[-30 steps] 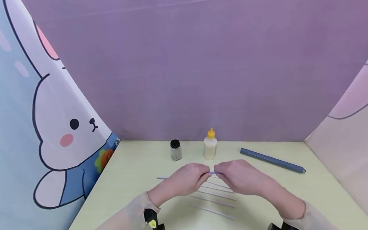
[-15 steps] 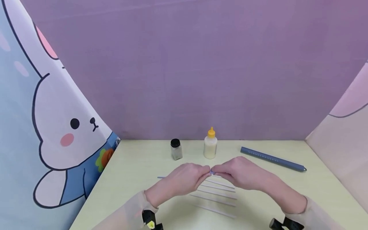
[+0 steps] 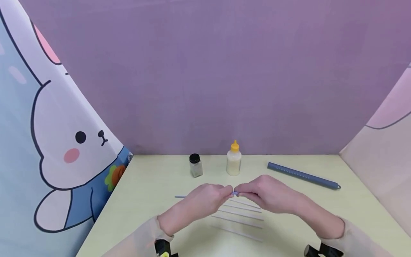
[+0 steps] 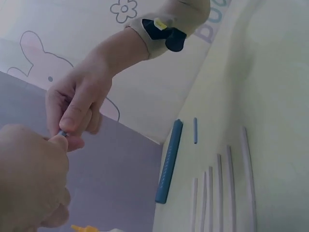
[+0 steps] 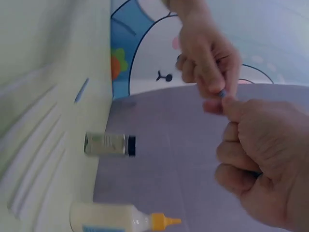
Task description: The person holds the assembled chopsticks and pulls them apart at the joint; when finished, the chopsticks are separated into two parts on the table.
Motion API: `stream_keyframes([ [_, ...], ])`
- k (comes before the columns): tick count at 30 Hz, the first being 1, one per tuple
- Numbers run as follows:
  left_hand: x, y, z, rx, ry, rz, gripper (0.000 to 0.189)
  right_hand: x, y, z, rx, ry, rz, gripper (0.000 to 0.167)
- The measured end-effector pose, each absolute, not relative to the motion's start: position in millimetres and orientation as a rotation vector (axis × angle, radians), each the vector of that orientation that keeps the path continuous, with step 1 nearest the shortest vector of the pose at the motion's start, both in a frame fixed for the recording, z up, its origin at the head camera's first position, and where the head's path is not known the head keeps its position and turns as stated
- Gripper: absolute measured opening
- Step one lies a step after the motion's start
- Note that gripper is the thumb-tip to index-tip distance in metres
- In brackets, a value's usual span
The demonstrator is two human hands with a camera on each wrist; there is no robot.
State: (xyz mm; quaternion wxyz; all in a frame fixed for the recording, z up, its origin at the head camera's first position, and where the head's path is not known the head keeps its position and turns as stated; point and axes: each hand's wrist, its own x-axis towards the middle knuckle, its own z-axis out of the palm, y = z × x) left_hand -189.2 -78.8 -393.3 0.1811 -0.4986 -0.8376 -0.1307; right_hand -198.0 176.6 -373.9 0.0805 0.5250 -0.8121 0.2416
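Hands: two in my head feed, the left hand (image 3: 207, 200) and the right hand (image 3: 273, 194), fingertips nearly meeting above the table (image 3: 154, 228); both are pinching the same thing.
Small blue piece: one (image 3: 235, 193), right there between the two sets of fingertips; most of it is covered, so I can't read its length or shape.
White sticks: I count six (image 4: 248, 179) from the left wrist, laid in a row below the hands; that view cuts their near ends, and the left hand covers some ends from above.
Loose blue sticks: two by my count, one (image 5: 81, 91) off the row's left end, one (image 4: 195, 130) off its right; the right arm hides that second one from the head camera.
Jar: one (image 3: 196, 167), black-capped, behind the left hand; its label is too blurred for me.
Bottle: one (image 3: 233, 162), yellow-tipped, behind the fingertips; the right wrist view clips it.
Dark blue bar: one (image 3: 303, 176), lying beyond the right hand.
Wrist cameras: two, both cut off at my bottom edge.
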Motion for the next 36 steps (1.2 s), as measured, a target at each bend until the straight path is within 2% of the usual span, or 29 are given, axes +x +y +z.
stream_keyframes([
  [4,-188,-79,-393,-1.42,-2.376,-0.38,0.021,-197,176,-371,1.608,-2.555,1.084,0.018],
  [7,-189,-79,-390,-1.416,-2.366,-0.372,0.022,-195,176,-371,1.556,-2.577,1.144,0.019],
  [12,-188,-81,-393,-1.416,-2.357,-0.355,0.022,-196,176,-379,1.566,-2.33,0.663,0.013],
  [16,-187,-86,-401,-1.405,-2.333,-0.367,0.021,-206,172,-388,1.533,-1.925,0.19,0.029],
  [18,-187,-88,-406,-1.39,-2.334,-0.375,0.021,-210,169,-390,1.491,-1.786,0.039,0.039],
  [20,-187,-88,-408,-1.352,-2.362,-0.374,0.022,-212,167,-391,1.449,-1.755,-0.03,0.043],
  [29,-194,-73,-397,-1.182,-2.484,-0.176,0.021,-204,156,-380,1.293,-2.034,-0.07,0.016],
  [34,-195,-73,-394,-1.18,-2.395,-0.206,0.025,-198,154,-379,1.254,-2.188,0.207,0.041],
  [36,-194,-73,-393,-1.157,-2.352,-0.226,0.023,-198,154,-381,1.231,-2.21,0.304,0.045],
])
